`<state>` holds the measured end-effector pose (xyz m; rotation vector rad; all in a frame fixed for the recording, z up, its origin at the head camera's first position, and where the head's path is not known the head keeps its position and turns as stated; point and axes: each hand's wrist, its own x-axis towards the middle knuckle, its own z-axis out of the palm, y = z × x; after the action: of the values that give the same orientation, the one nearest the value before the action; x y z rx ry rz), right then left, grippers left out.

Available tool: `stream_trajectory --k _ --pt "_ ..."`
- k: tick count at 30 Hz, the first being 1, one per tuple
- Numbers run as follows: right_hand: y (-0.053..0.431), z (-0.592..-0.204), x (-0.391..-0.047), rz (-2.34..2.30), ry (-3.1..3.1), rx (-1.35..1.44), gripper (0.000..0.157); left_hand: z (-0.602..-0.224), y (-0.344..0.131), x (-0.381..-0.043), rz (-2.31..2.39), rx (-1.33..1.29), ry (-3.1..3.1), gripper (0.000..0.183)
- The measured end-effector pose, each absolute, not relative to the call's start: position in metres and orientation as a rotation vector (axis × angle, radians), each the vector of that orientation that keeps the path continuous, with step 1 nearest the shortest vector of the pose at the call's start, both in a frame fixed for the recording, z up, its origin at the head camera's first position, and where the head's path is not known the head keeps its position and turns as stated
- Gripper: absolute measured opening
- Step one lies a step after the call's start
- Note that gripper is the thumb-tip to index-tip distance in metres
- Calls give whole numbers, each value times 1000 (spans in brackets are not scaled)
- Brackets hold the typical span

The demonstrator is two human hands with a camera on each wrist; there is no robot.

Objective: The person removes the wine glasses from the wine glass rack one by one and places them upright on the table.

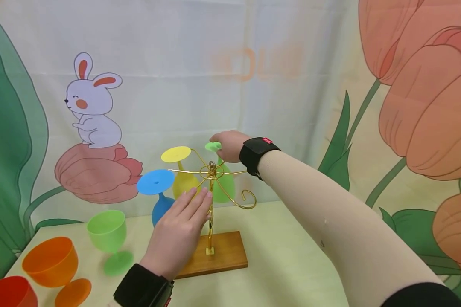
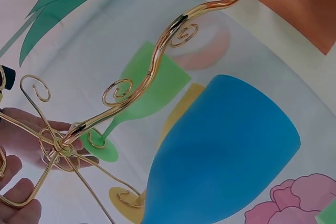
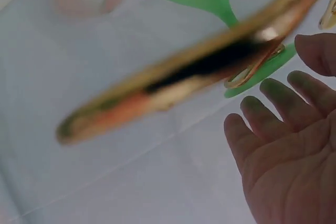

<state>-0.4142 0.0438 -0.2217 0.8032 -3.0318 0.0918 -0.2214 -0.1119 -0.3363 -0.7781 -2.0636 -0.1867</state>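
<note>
A gold wire rack (image 1: 210,238) with curled arms stands on a wooden base (image 1: 230,251). At its far side, my right hand (image 1: 232,145) pinches the foot of a green goblet (image 2: 152,85) that hangs bowl-down. The thumb and fingertips meet the foot's edge in the right wrist view, beside a wire curl. My left hand (image 1: 182,232) lies in front of the rack, fingers straight, fingertips against one of its near arms. A blue goblet (image 1: 155,182) and a yellow goblet (image 1: 176,154) hang upside down on the rack's left side.
Left of the rack, another green goblet (image 1: 106,230), an orange goblet (image 1: 50,264) and a red goblet (image 1: 9,294) stand on the pale table (image 1: 284,256). A printed cloth backdrop (image 1: 169,85) rises close behind the rack.
</note>
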Motion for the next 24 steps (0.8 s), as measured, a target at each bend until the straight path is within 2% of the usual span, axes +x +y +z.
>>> stream_trajectory --k 16,24 --pt "45 -235 -409 -10 -2943 801 49 -332 -109 -219 -149 -783 -2087 50" --pt "55 -230 -400 -51 -2921 774 47 -332 -111 -218 -158 -784 -2085 40"
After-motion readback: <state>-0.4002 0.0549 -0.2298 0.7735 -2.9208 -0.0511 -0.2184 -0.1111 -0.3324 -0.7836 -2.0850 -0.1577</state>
